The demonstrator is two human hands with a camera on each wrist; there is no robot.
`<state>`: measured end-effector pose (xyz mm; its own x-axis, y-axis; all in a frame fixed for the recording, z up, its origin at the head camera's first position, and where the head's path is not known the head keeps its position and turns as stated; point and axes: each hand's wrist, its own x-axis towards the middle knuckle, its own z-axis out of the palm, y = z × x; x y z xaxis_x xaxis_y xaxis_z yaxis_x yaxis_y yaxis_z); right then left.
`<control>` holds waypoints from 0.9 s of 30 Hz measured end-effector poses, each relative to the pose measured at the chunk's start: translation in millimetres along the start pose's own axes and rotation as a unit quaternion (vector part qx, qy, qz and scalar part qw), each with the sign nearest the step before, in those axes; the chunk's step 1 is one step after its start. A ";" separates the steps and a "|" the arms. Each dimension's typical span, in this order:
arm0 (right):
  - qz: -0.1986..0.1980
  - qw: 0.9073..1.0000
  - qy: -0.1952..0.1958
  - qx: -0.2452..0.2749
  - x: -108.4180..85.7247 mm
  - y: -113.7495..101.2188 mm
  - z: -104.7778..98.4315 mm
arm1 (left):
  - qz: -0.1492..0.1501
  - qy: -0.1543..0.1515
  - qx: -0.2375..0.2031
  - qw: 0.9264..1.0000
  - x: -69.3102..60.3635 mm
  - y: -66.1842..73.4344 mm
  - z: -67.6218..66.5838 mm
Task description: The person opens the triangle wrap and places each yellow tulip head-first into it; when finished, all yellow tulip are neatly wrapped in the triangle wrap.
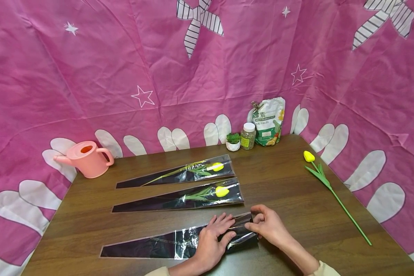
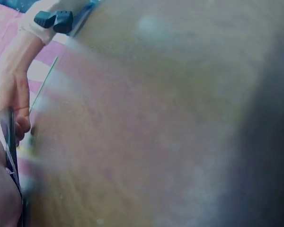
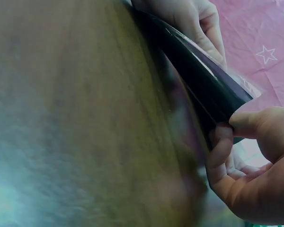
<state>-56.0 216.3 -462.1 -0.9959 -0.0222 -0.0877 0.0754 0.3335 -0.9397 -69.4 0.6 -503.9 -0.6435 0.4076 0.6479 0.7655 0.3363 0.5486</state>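
Observation:
Nearest me on the table lies a long, tapered black flower sleeve (image 1: pixel 141 248) with a clear film front. My left hand (image 1: pixel 213 238) rests flat across its wide half, fingers spread. At the wide right end, my right hand (image 1: pixel 268 226) pinches the sleeve's edge between thumb and fingers. The right wrist view shows the sleeve (image 3: pixel 206 82) lifted and bowed at that edge, with the right thumb (image 3: pixel 248 124) on it. No flower shows inside this sleeve. Farther back, two similar sleeves each hold a yellow tulip (image 1: pixel 222 191), the rear tulip (image 1: pixel 217 166) with a longer visible stem.
A loose yellow tulip (image 1: pixel 331 188) lies along the table's right side. Along the back stand a pink watering can (image 1: pixel 91 163), a small potted plant (image 1: pixel 233 142), a white-lidded jar (image 1: pixel 248 137) and a white-green pouch (image 1: pixel 270 122). Pink cloth (image 1: pixel 100 76) hangs behind.

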 end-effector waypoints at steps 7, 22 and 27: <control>0.010 0.999 0.006 -0.043 1.5 -3.7 -2.6 | 0.006 0.031 -0.023 0.999 1.8 0.6 0.4; -0.091 0.983 0.155 -0.046 -8.5 -4.1 -10.9 | 0.003 0.026 -0.024 0.999 5.9 -1.2 2.3; -0.087 0.975 0.179 -0.101 -3.4 1.4 -49.2 | -0.001 0.019 -0.030 0.999 5.1 -2.4 2.3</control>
<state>-54.9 263.2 -446.8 -0.9492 0.2235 0.2217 -0.0712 0.5337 -0.8427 -74.5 3.8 -503.1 -0.6457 0.3747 0.6654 0.7631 0.2848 0.5802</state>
